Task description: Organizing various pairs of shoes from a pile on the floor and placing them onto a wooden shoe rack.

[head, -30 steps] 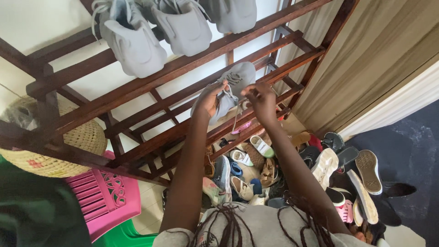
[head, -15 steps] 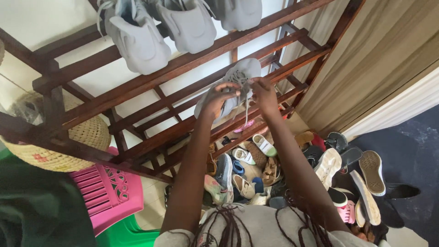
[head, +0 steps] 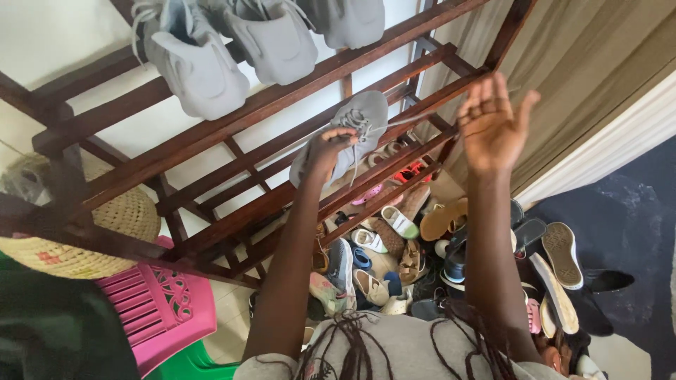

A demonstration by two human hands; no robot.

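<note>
The left hand [head: 331, 151] grips one grey lace-up fabric sneaker [head: 352, 130] by its side, fingers curled over the upper near the laces, and holds it against a middle slat of the dark brown wooden slatted shoe rack [head: 282, 98]. The sneaker's toe points up and to the right, and its pale laces hang loose below the hand. The right hand [head: 491, 123] is raised to the right of the sneaker, well apart from it, palm open and fingers spread, holding nothing.

On the rack's top slats sit three more pale grey sneakers [head: 201, 67], side by side, with their heels toward the camera; the third is cut off by the upper edge of the view.

Below the rack and between the person's two forearms lies a mixed heap of shoes and sandals [head: 394, 246] on the floor, too many and too overlapped to count exactly; a white slip-on with a green heel, a tan sandal and several black soles show among them.

At the left stand one woven straw basket [head: 105, 225], one pink plastic chair [head: 165, 302] and, under it, one green plastic chair [head: 193, 362]. A beige curtain [head: 584, 77] hangs at the right.
</note>
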